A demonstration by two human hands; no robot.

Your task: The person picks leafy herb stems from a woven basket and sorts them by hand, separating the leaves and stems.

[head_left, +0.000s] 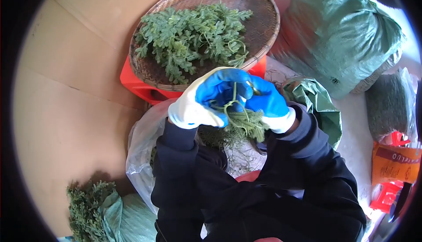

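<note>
Closest to where I am looking, black clothing (255, 211) is creasing in soft matte folds, with ribbed cuffs meeting white glove wrists. The left hand (211, 94), in a cream glove with a blue coated face, is gripping a green bundle (250, 125), its fingers arching over the stems. The right hand (270, 103), gloved likewise, is bending in against the same bundle; its fingertips are partly hidden, so I cannot tell whether it is pinching anything. The bundle is hanging between the hands, short of the tray, its feathery tips pointing towards the right wrist. A thin, pale strand (235, 91) is looping at its stem end.

Below, wiry scraps (239, 165) are littering the pale floor. A crinkled clear bag (143, 147) is slumping to the left; a woven green sack (329, 110) is gaping to the right. At lower left, small-leaved sprigs (85, 211) are spilling beside a green wrapping (134, 218).

Farther off, a smooth red plastic stand (132, 77) is supporting a round woven tray (259, 26). Lobed, matte leaves (189, 35) are piling loosely on its brown weave. Beyond its right rim, a large green sack (347, 35) is bulging, glossy and wrinkled.
</note>
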